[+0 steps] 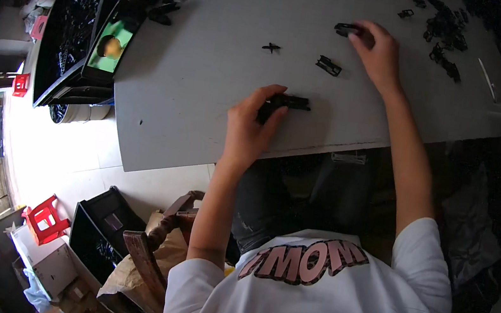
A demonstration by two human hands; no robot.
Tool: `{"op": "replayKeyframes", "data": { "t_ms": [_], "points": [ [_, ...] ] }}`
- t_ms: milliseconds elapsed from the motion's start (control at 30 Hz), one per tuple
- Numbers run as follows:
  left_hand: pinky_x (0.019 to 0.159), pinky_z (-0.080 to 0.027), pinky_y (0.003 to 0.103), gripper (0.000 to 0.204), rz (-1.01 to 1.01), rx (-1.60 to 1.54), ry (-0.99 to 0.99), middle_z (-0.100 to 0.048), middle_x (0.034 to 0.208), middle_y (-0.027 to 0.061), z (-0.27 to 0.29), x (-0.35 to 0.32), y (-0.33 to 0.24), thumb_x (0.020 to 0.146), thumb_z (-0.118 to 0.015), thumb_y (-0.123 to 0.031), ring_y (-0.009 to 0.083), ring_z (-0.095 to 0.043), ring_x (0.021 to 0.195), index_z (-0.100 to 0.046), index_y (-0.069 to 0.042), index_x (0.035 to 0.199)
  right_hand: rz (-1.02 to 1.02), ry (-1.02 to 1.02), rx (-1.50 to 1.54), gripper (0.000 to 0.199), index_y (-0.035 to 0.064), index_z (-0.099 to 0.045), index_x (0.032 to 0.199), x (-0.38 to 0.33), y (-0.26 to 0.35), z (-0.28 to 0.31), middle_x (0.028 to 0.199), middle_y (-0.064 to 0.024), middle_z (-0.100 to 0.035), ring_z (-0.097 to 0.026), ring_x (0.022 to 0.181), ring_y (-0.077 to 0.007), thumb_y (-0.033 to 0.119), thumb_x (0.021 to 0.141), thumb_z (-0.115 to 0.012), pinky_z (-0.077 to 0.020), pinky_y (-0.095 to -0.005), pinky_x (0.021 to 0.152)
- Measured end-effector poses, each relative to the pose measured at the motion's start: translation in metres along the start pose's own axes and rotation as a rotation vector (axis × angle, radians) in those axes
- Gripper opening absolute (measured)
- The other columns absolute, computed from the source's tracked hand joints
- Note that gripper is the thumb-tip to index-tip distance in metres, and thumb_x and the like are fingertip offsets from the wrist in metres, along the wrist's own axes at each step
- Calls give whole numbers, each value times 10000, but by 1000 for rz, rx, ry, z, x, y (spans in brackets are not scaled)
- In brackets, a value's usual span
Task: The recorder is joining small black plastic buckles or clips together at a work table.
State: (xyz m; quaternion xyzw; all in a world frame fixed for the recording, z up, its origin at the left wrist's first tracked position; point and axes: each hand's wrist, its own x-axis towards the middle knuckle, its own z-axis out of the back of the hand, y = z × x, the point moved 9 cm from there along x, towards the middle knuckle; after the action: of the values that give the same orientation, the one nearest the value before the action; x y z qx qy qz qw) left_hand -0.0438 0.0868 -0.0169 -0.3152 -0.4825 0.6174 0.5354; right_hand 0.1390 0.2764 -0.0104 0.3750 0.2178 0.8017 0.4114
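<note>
Nearest the body, the left hand point(252, 125) pinched a black plastic part point(287, 102) flat against the grey table point(198, 72) to steady it, while the right hand point(377, 52) closed on another black piece point(347, 29) farther out.

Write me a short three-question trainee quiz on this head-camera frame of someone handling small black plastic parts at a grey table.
1. True or false: the left hand holds a black plastic part at the near edge of the grey table.
2. What does the right hand touch? A) a red stool B) a black clip-like part C) the phone
3. Fill in: two loose parts lie between the hands, a small cross-shaped piece and a ____ black piece.

Key
1. True
2. B
3. Blocky. It lies right of the cross-shaped piece, and a heap of black parts sits at the table's far right.
</note>
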Motion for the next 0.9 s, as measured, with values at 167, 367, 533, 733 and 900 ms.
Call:
{"op": "replayKeyframes", "data": {
  "t_ms": [167,367,533,733,900],
  "points": [
    [741,-489,314,300,-29,58,-24,-651,918,148,3,-1,-3,776,-658,-50,272,-646,837,-600,-52,1070,16,-8,-232,237,-1,-595,958,-36,33,15,912,-99,-586,-593,865,-216,107,769,-689,-482,-324,773],
    [746,-490,322,289,-41,52,-35,-647,915,149,2,-1,-3,780,-653,-56,278,-642,840,-602,-59,1064,138,-19,-210,220,10,-576,894,-52,72,2,890,-84,-552,-563,851,-247,85,723,-691,-458,-354,745],
    [748,-489,323,285,-69,70,-41,-647,917,147,2,-1,-5,780,-647,-48,277,-643,837,-603,-54,1062,130,10,-337,243,23,-575,893,-60,75,-7,894,-79,-555,-560,844,-261,126,714,-703,-449,-372,752],
    [747,-488,322,285,-38,63,-33,-646,912,146,4,-1,-7,778,-646,-38,276,-641,835,-605,-48,1060,109,2,-369,251,27,-581,891,-56,75,-5,882,-77,-556,-560,814,-261,165,721,-704,-440,-374,762],
    [737,-489,320,285,-91,65,-41,-643,899,143,3,0,-9,778,-646,-35,272,-638,829,-604,-41,1060,83,127,-475,298,30,-602,938,-53,73,-12,904,-109,-554,-561,831,-269,263,776,-692,-424,-412,775]
  ]
}}
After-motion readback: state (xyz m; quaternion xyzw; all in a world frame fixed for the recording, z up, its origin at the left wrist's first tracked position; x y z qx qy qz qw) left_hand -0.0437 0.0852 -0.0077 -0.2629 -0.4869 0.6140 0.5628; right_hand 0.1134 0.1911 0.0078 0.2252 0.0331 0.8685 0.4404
